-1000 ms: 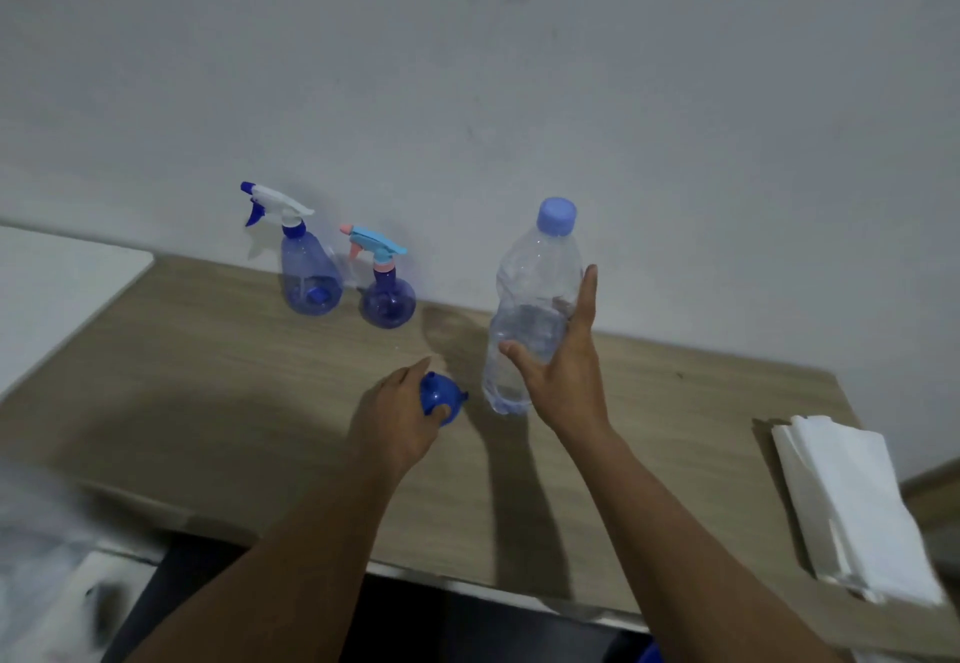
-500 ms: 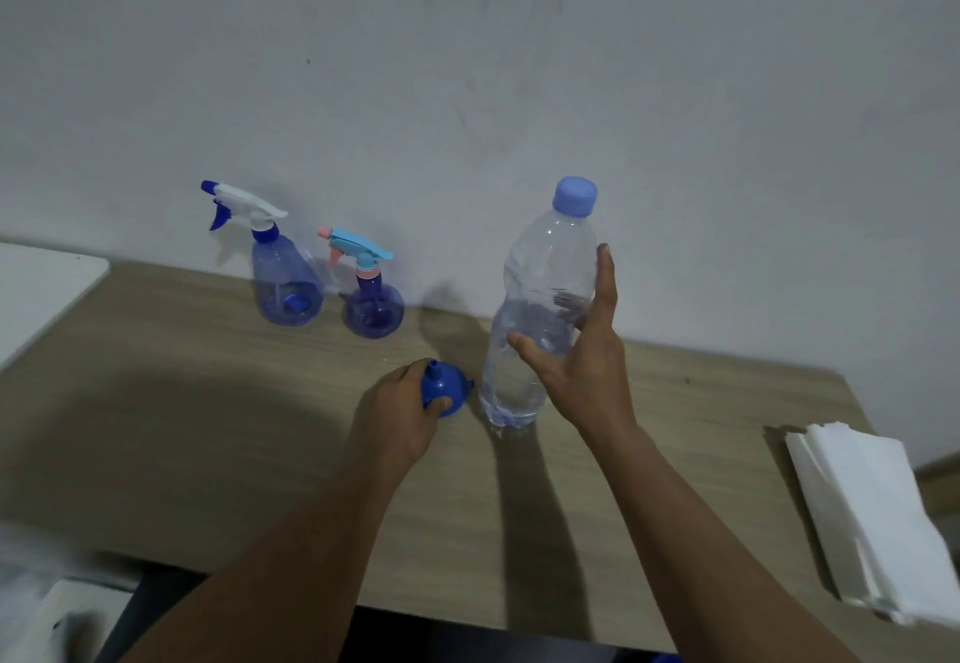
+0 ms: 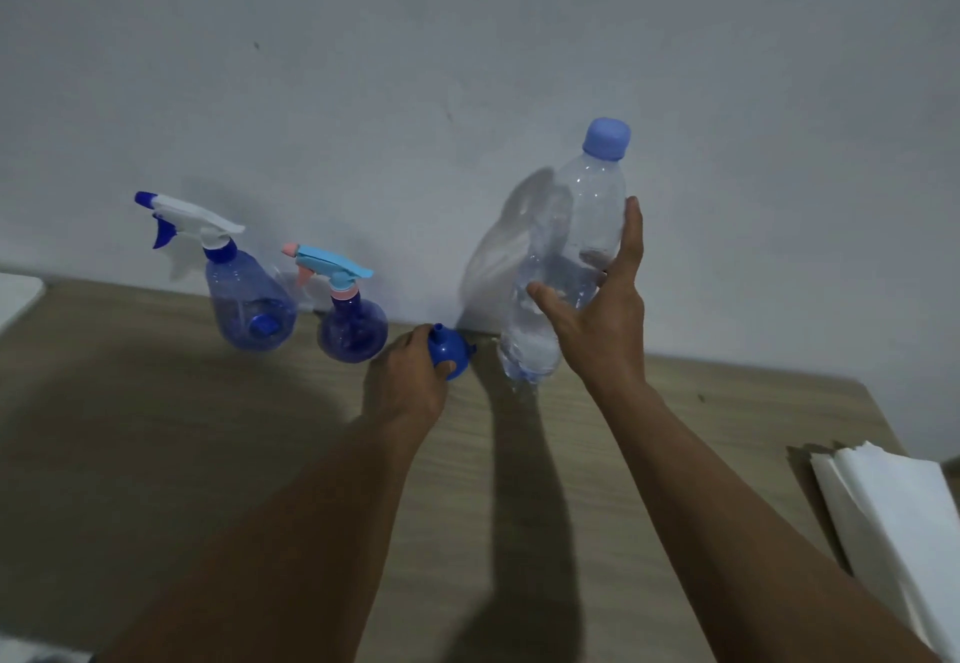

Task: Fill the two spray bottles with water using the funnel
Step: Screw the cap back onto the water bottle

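1. Nearest, at the right edge of the wooden table (image 3: 156, 454), lies a stack of white paper towels (image 3: 893, 517), well apart from the hands.
2. The left hand (image 3: 410, 381) is closed around the blue funnel (image 3: 451, 350), whose spout points up.
3. The right hand (image 3: 597, 314) wraps the clear water bottle (image 3: 571, 246), partly open, fingers behind it; the blue cap (image 3: 607, 138) is on.
4. By the wall stand the spray bottle with white trigger (image 3: 249, 309) and the spray bottle with light blue trigger (image 3: 353, 329), both heads screwed on.
5. Risk: the thin bottle may buckle or slip under a loose hold, and it may knock the near sprayer.
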The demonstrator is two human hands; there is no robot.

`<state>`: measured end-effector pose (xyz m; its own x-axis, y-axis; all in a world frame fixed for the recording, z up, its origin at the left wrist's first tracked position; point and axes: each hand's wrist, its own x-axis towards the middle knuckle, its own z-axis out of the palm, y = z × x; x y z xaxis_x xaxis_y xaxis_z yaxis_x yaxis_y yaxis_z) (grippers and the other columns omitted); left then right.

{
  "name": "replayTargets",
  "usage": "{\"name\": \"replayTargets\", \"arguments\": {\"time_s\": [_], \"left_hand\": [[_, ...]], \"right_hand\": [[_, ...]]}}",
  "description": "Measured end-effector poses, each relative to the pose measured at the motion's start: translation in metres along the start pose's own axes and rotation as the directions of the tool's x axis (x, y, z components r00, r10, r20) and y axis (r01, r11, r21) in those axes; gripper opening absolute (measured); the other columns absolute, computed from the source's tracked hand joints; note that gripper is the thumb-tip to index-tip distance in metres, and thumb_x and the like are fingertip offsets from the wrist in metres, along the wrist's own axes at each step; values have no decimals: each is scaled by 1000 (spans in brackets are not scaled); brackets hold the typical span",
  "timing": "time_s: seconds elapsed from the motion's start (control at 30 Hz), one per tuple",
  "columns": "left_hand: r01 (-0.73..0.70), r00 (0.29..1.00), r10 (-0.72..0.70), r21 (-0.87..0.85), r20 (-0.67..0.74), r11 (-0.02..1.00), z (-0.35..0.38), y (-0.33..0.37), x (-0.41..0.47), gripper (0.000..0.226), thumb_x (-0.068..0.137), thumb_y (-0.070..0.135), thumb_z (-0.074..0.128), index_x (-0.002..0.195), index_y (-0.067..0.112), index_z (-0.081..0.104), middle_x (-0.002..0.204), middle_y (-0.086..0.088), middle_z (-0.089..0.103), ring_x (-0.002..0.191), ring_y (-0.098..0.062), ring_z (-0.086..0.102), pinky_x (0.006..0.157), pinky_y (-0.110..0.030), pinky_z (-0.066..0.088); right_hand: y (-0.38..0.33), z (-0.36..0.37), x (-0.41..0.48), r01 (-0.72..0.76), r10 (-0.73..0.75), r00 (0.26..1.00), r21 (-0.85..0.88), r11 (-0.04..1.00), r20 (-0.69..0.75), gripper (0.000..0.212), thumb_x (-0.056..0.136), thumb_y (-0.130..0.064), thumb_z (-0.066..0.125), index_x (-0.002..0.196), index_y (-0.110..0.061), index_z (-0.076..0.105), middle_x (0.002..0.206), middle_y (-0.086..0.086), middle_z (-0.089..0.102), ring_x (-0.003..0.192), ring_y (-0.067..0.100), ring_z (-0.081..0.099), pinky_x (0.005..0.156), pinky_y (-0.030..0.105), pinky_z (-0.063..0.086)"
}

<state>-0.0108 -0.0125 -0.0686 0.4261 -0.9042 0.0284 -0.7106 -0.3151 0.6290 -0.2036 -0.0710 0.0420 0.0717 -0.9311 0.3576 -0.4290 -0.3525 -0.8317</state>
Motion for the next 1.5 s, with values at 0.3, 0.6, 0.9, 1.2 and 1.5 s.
{"name": "replayTargets", "arguments": {"time_s": [0.3,0.6,0.9,1.2,1.5], "left_hand": [[42,997,-47,-75,-63,996,13,-2,1,52,82,28,76,129,16,57,119,-5,67,108,-27,62,93,-39,50],[-18,1000,19,41,-15,999,-9,5,-7,58,86,33,70,137,15,48,132,-8,58,115,-29,58,96,-47,50],[-144,982,154,-91,114,985,-42,55,-76,6,89,15,63,95,14,62,89,6,60,82,-17,59,57,-14,30],[-625,637,569,-84,521,776,-16,173,-92,40,84,25,65,123,19,64,121,-2,68,113,-22,62,94,-31,49],[-845,374,697,-84,612,528,49,303,-114,43,87,27,59,129,22,59,130,2,63,120,-20,57,99,-31,47]], "right_hand": [[6,2,3,27,-28,1000,-43,999,-14,122,74,-35,89,153,-50,-3,159,-2,35,132,15,51,104,35,51],[-6,-2,-14,-123,124,991,-8,992,51,128,73,-35,89,156,-42,-8,151,-7,41,132,12,49,103,27,44],[-35,-61,-67,-309,288,951,-293,905,-114,63,94,-25,64,150,-16,38,149,7,47,135,21,47,109,33,38],[-45,-173,-134,-527,543,822,-592,609,-173,44,96,-33,55,130,-6,61,125,14,67,120,32,59,97,38,50],[11,-268,-161,-674,625,705,-590,444,-336,38,93,-26,53,124,-6,63,117,12,69,108,32,64,82,35,51]]}}
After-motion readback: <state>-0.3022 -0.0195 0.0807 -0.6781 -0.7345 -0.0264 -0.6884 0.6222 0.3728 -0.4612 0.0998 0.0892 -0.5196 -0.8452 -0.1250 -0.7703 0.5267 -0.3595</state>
